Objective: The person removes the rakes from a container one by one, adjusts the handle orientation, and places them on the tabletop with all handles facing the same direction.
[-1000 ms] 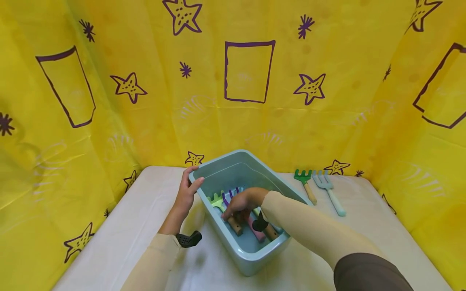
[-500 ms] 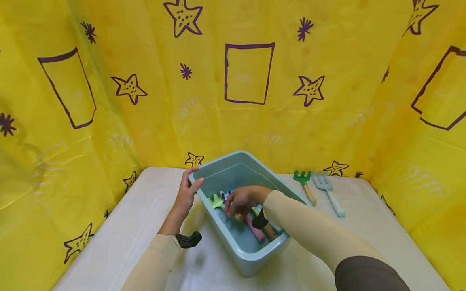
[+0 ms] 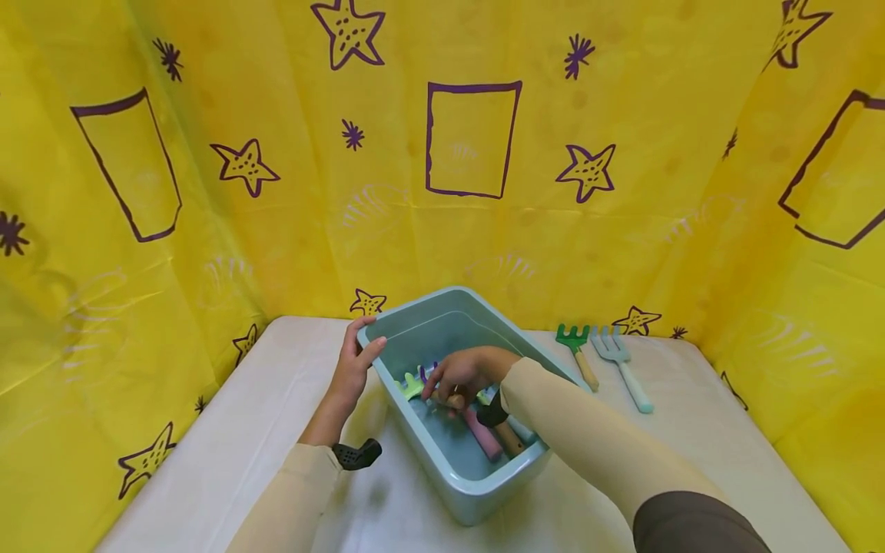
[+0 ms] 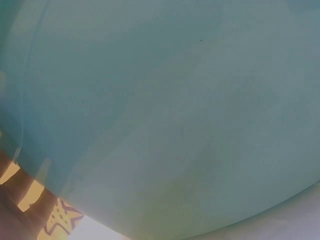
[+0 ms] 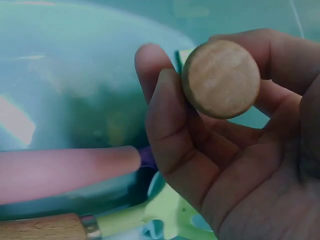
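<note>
Yellow sheeting [image 3: 387,246] backs white table [image 3: 290,376]; right fingers [image 5: 167,107] grip wooden handle [image 5: 221,79], left fingers [image 3: 355,330] bin [image 3: 475,503]

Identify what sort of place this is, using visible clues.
Probably a screened-off tabletop workspace: yellow star-patterned sheeting borders three sides of a white-covered surface bearing a blue tub of hand tools.
</note>
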### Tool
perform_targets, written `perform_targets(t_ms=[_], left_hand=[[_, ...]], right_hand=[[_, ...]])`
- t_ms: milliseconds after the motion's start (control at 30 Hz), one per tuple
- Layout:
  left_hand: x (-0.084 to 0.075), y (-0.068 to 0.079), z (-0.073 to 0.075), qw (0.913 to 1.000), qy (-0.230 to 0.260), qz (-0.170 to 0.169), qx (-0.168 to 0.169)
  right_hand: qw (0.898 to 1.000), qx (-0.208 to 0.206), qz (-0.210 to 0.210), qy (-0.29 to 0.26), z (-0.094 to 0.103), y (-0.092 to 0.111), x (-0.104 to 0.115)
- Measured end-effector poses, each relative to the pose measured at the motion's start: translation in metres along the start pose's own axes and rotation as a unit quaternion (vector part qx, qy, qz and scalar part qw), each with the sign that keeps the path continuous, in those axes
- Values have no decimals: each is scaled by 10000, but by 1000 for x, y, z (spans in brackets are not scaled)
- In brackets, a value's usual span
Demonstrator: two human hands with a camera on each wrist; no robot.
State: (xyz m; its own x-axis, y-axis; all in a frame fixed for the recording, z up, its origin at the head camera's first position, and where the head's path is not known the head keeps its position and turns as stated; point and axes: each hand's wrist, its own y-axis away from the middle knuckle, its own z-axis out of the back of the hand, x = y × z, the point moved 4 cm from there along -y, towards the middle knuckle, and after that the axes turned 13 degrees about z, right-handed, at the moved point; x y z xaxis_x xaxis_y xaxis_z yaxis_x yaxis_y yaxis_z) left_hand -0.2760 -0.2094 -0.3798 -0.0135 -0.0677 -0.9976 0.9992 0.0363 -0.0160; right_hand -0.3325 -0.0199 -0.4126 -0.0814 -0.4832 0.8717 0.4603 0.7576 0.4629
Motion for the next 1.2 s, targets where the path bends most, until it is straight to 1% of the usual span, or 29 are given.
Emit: perform_targets(t_ms=[100, 267, 433, 533, 700, 767, 867, 967, 1200], left_hand=[[-2, 1, 0, 10000, -24, 8, 0], [-2, 0, -1, 10000, -50, 44, 55], [14, -13, 0, 10000, 7, 3, 45], [22, -19, 2, 10000, 29, -52, -14], [26, -21, 5, 9997, 87, -190, -99], [26, -20, 5, 9998, 51, -178, -116], [26, -20, 5, 9999, -10, -84, -133], [22, -17, 5, 9999, 5, 10, -108], [0, -1, -1, 9999, -137, 41, -10]], right_hand=[[10000, 26, 44, -30, 1, 3, 4], [9996, 288, 1, 42, 1, 9, 11], [9994, 302, -46, 132, 6, 15, 19], [9994, 300, 45, 194, 9, 21, 25], [9988, 321, 286, 253, 15, 31, 33], [9986, 278, 413, 201, 19, 38, 36], [9977, 271, 606, 145, 25, 47, 38], [9963, 325, 784, 127, 31, 58, 39], [9922, 415, 1169, -102, 43, 81, 37]])
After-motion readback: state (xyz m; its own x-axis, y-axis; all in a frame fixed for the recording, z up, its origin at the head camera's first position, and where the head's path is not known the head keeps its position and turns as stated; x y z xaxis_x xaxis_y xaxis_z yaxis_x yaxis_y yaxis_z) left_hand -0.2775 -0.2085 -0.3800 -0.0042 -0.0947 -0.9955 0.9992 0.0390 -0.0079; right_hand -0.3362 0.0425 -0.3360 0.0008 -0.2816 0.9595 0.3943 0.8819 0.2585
